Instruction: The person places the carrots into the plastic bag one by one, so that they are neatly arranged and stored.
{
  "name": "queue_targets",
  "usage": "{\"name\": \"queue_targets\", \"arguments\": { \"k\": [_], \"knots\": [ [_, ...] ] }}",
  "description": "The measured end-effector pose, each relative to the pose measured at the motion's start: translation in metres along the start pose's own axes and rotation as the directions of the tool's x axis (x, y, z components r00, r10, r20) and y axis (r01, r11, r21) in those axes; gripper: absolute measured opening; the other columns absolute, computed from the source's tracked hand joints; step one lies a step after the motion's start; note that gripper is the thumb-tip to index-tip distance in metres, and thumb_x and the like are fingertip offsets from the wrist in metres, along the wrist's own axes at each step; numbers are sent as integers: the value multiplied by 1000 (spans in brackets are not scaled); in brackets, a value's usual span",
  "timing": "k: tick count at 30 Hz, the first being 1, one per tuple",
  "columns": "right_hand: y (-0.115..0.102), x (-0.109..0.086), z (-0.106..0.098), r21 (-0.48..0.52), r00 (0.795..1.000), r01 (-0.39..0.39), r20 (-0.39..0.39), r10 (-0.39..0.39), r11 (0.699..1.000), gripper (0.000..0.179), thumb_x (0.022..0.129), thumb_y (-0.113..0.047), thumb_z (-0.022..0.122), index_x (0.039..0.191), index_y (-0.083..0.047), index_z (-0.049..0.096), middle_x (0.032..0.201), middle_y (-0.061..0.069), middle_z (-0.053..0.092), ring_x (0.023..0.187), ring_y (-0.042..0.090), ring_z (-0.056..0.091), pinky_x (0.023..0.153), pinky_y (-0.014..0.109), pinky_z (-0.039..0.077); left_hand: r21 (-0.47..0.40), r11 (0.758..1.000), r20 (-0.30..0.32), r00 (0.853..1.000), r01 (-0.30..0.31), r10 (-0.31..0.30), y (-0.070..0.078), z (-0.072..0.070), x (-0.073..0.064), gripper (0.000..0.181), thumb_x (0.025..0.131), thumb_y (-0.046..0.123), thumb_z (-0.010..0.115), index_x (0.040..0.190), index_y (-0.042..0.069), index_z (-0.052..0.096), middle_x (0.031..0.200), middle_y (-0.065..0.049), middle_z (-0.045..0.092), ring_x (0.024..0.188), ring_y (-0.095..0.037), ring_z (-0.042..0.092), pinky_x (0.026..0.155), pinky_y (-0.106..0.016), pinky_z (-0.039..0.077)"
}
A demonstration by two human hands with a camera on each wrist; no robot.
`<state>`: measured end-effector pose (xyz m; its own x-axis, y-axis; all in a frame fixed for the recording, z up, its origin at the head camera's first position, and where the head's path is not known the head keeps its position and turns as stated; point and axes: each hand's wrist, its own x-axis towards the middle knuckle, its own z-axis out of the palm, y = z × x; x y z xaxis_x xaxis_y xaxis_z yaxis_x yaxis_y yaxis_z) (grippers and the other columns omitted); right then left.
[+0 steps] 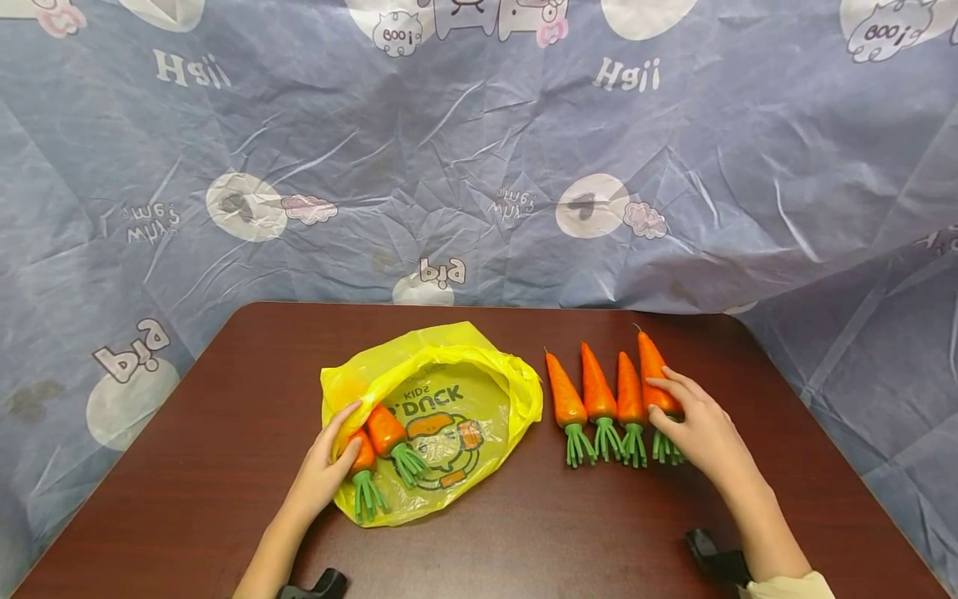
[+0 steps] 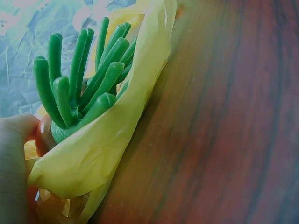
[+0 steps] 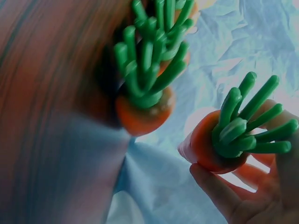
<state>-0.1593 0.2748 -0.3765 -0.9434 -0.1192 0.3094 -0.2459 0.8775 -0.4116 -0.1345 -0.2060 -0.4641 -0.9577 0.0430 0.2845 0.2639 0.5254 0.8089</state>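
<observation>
A yellow plastic bag (image 1: pixel 486 482) with a printed duck lies with its mouth spread wide, left of centre in the head view. Two carrots with green stubby tops are inside: an outer one (image 1: pixel 362 456) and an inner one (image 1: pixel 386 428). My left hand (image 1: pixel 325 462) grips the bag's left rim, its thumb against the outer carrot; green stems (image 2: pixel 77 88) rise beside the rim in the left wrist view. My right hand (image 1: pixel 703 424) holds the rightmost carrot (image 3: pixel 205 140) between thumb and fingers. In the right wrist view it appears raised off the table.
Three more carrots lie side by side between bag and right hand: the left (image 1: pixel 565 395), middle (image 1: pixel 597 387) and right (image 1: pixel 630 395). They rest on a dark brown table (image 1: pixel 479 566). Behind hangs a creased blue printed cloth (image 1: pixel 449 166). Black wrist mounts (image 1: pixel 714 557) show near the front.
</observation>
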Motion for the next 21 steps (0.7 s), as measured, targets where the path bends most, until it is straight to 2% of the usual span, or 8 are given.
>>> {"name": "queue_targets", "arguments": {
  "k": [5,12,21],
  "knots": [
    [-16,0,-2,8,999,42,-13,-42,999,35,84,-19,59,117,-8,58,134,19,45,116,42,44,87,60,36,-12,1000,1,1000,-4,4,-1,0,0,46,93,21,52,137,26,38,141,-7,39,127,-9,32,101,-52,29],
    [-42,-5,-5,40,996,91,12,-92,995,34,83,-18,61,117,-13,59,136,14,45,119,39,44,88,58,37,-16,1000,0,1000,-7,7,3,-1,0,47,92,21,53,137,25,38,141,-8,39,127,-13,33,101,-52,29],
    [-77,-11,0,84,980,189,45,-193,978,35,82,-18,64,116,-18,61,135,7,47,119,34,47,89,54,41,-12,1000,-2,1000,-27,27,4,-1,0,48,92,20,53,137,24,38,141,-11,39,127,-21,33,100,-54,30]
  ]
}}
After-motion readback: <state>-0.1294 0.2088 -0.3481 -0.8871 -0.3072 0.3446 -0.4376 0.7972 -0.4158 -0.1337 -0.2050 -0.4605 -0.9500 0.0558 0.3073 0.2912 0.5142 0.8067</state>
